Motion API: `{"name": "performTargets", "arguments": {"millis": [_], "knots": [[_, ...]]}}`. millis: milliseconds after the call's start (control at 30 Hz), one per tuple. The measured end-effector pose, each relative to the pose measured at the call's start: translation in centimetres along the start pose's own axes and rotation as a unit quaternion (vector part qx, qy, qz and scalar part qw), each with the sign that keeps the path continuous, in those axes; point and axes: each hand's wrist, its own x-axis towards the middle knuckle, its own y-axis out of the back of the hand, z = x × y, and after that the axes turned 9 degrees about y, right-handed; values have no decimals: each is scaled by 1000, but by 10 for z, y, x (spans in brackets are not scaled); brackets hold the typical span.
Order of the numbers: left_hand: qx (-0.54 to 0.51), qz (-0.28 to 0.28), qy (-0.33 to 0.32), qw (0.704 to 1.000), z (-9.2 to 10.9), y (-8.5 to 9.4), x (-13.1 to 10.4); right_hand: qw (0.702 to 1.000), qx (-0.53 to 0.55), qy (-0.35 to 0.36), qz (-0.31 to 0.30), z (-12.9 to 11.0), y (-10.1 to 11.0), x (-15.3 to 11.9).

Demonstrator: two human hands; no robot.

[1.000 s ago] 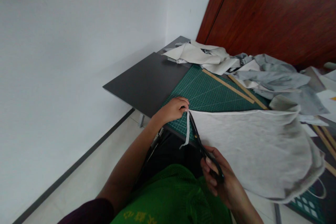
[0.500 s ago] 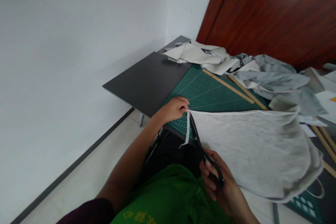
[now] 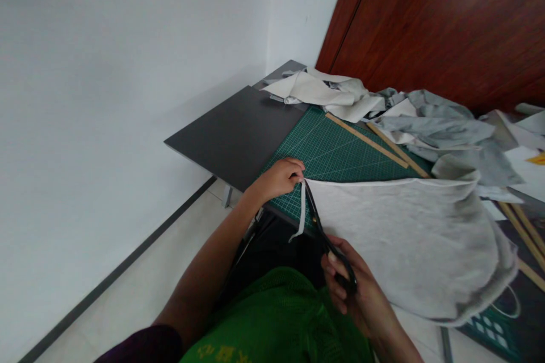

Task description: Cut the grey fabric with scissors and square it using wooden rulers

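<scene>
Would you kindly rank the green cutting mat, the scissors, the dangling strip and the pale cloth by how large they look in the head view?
1. Pale cloth
2. Green cutting mat, visible part only
3. Scissors, partly covered
4. Dangling strip

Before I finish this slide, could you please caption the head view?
Left hand pinches pale cloth; right hand points black scissors toward its corner.

bare tabletop (image 3: 230, 136) lies open left; piled fabric (image 3: 332, 91) blocks behind.
</scene>
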Motion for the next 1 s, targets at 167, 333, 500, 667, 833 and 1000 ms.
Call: {"name": "performTargets", "arguments": {"millis": [167,333,500,667,833,1000], "knots": [[4,1,2,1000,0,0,0,1000,-1,7,-3,2,2,-1],[1,3,-5,1000,1,0,0,1000,-11,12,-8,3,4,-5],[-2,3,1,1000,2,1,0,999,-23,18,-13,2,4,-6],[-3,4,9,1000,3,1,-1,999,-38,15,-18,2,7,-5],[-5,3,6,1000,1,1,-1,999,-43,15,-12,2,7,-5],[-10,-2,10,1000,1,0,0,999,-40,16,-9,4,7,-4]]}}
